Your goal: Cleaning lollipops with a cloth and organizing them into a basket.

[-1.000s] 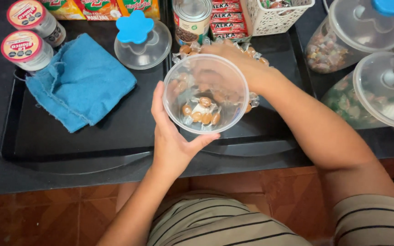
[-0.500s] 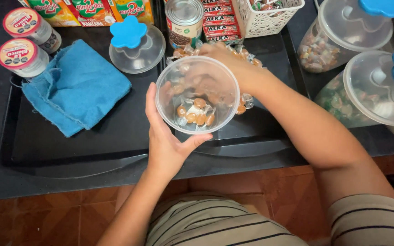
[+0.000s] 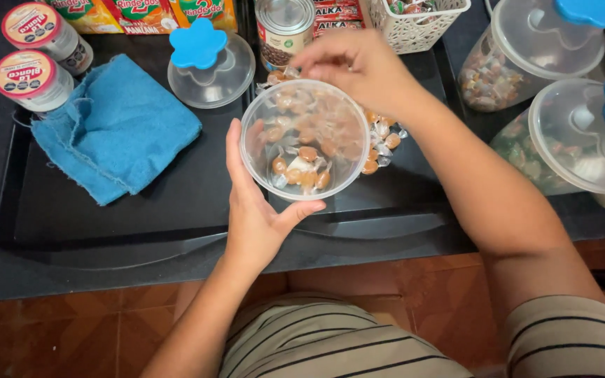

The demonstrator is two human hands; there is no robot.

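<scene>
Left hand: the left hand (image 3: 257, 210) is cupping the clear jar (image 3: 304, 138) from the side and below, fingers wrapped on its wall and thumb pressing near the rim, holding it tipped toward the camera above the black tray (image 3: 71, 224).
Right hand: the right hand (image 3: 358, 66) is hovering just past the far rim of the jar, fingertips pinched together; whether a candy is sitting between them cannot be told.
Candies: wrapped caramel candies (image 3: 302, 164) are lying in the bottom of the jar, and a loose pile (image 3: 381, 136) is resting on the tray just behind and to the right of it.
Doing it well: keeping the jar mouth steady and close to the pile seems wise, so that pieces are dropping inside rather than bouncing off the rim.
Around: a blue cloth (image 3: 117, 129) is lying on the tray to the left, a clear lid with a blue knob (image 3: 211, 66) beside it, a tin can (image 3: 283, 28) behind the jar.
In the way: two lidded tubs (image 3: 575, 133) are crowding the right forearm's side; the can is standing near the right hand's fingers.
</scene>
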